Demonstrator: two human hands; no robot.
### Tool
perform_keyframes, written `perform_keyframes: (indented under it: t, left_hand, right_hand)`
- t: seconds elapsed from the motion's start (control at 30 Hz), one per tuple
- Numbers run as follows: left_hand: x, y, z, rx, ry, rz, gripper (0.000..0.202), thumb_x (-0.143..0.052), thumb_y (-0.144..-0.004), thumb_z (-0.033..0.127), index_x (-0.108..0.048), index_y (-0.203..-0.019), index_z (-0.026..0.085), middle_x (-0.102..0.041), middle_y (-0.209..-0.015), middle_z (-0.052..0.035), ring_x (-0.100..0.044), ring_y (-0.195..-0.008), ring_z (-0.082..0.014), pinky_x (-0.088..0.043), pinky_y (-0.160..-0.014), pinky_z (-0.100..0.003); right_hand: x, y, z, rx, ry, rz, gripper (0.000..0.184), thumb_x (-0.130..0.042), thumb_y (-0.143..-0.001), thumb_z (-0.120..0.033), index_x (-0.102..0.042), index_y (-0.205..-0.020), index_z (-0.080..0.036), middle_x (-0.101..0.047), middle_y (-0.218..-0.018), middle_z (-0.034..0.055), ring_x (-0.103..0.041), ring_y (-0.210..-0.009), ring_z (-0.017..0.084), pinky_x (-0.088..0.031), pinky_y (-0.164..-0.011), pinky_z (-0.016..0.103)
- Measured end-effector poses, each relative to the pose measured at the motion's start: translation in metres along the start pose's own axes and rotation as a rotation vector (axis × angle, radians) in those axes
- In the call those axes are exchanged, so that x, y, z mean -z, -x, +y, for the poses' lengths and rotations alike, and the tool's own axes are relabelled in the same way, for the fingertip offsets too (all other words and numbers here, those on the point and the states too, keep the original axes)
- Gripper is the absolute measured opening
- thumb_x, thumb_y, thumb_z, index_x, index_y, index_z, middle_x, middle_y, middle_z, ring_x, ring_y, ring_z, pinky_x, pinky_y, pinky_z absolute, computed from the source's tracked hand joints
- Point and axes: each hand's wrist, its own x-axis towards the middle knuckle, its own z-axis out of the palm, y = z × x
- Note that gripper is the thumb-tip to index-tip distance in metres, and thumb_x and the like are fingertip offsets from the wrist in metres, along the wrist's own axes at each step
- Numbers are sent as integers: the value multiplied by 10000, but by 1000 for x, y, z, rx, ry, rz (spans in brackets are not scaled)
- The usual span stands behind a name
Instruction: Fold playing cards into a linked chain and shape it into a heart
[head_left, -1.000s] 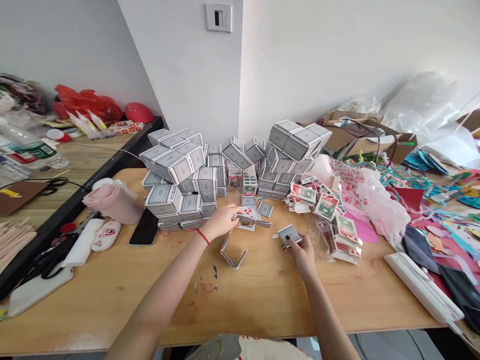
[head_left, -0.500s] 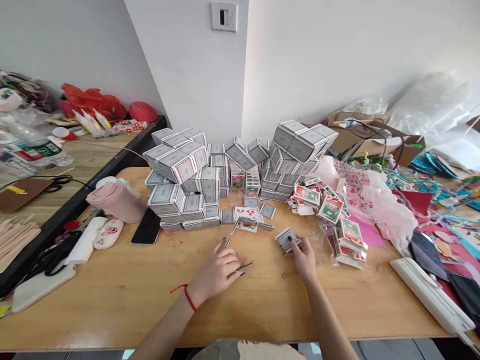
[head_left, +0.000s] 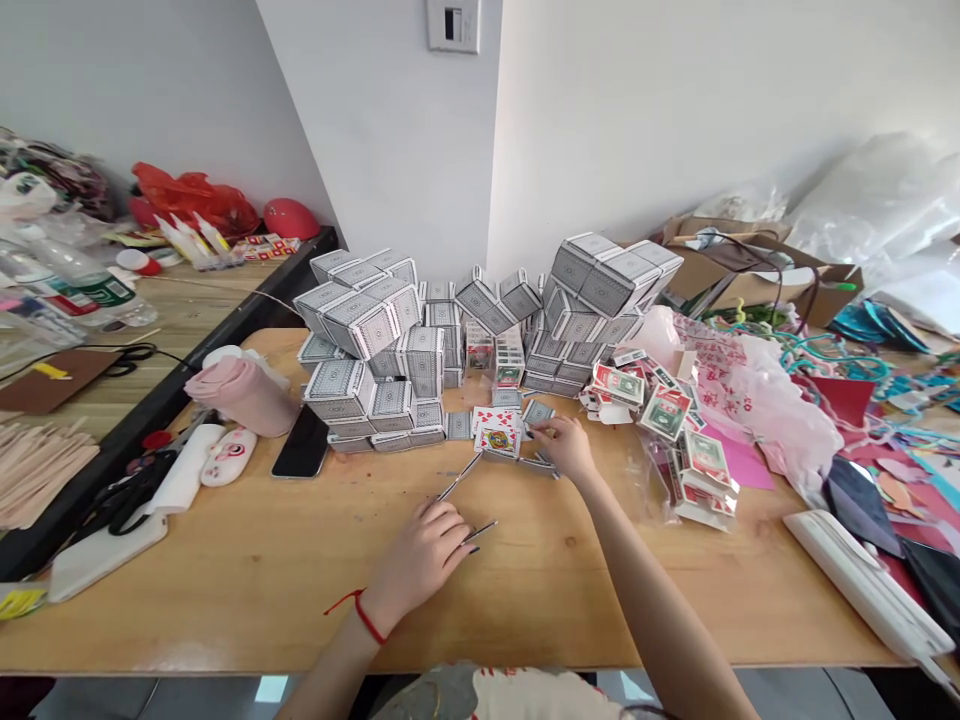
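Back from table edge (head_left: pixel 225 667) | left hand (head_left: pixel 421 558) curled round bent card (head_left: pixel 460 477) | right hand (head_left: pixel 568 447) pinched by cards (head_left: pixel 496 432), hold unclear

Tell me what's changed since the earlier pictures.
Your left hand has drawn back from the loose white playing cards to the bent grey-patterned card strip. Your right hand has moved forward and leftward to those cards; whether it released its rectangular grey-patterned card is unclear. The stacked grey-patterned card boxes stayed put.
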Motion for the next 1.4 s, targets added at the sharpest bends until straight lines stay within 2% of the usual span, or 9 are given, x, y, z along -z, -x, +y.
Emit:
perform_keyframes:
  t: [0.13,0.2,0.4,0.57,0.77,0.9,1.17,1.27,1.4]
  left_hand:
    - [-4,1,0,24,45,-1,115,-510,-809,247,-565,-900,204,-606,-876,-23,-505,-954,-182,-419,-872,-365]
    - [-5,1,-1,32,63,-8,118,-518,-804,254,-565,-897,200,-602,-887,-30,-507,-963,-185,-432,-866,-366]
    - [-9,-6,2,70,52,21,109,-525,-794,261,-574,-862,191,-591,-875,-43,-513,-966,-198,-454,-852,-381]
    - [-8,-13,12,77,54,54,140,-526,-788,248,-579,-911,205,-593,-936,-51,-500,-1022,-212,-430,-905,-420]
    - [-2,-9,15,9,86,135,188,-554,-765,265,-594,-945,229,-586,-994,-54,-422,-1150,-239,-259,-1037,-517]
    - [-1,-3,9,4,76,205,148,-547,-768,238,-602,-905,228,-577,-1031,-49,-383,-1182,-243,-213,-1046,-549]
    - [-15,-4,5,67,123,238,109,-502,-799,187,-606,-824,209,-584,-1001,-59,-424,-1142,-226,-421,-931,-432]
    - [-21,-14,6,78,136,253,122,-490,-808,183,-604,-845,208,-588,-1002,-58,-434,-1133,-220,-415,-936,-433]
    - [-26,-27,5,79,151,267,162,-464,-820,162,-600,-893,214,-596,-1002,-46,-441,-1127,-203,-395,-960,-430]
  right_hand:
    - [-15,-23,-13,26,-63,-243,287,-679,-586,-252,-610,-859,-199,-636,-767,18,-552,-701,156,-396,-645,250]
    - [-19,-29,-16,16,-42,-285,304,-693,-540,-195,-586,-824,-184,-623,-708,4,-542,-635,133,-377,-584,220]
    - [-19,-32,-20,26,-28,-305,147,-662,-535,-161,-544,-622,-177,-566,-565,-23,-498,-540,112,-319,-504,205]
    - [2,-24,-14,14,-82,-258,60,-566,-658,-237,-539,-645,-185,-568,-588,-19,-524,-560,124,-371,-516,217]
    - [42,12,-7,-181,-692,-14,223,-591,-676,-383,-510,-774,-199,-579,-720,-7,-574,-605,155,-505,-502,291]
    - [54,53,-12,-226,-891,36,300,-642,-656,-419,-552,-833,-194,-607,-783,19,-593,-678,174,-541,-587,343]
    - [16,124,-11,-441,-879,-101,369,-653,-645,-458,-593,-879,-179,-607,-598,-2,-557,-452,142,-479,-442,274]
    - [7,132,-10,-488,-923,-47,372,-666,-617,-469,-591,-843,-184,-651,-786,37,-625,-605,186,-517,-561,304]
    - [6,129,-4,-508,-944,-6,369,-638,-639,-486,-561,-865,-205,-643,-854,37,-649,-637,208,-515,-528,308]
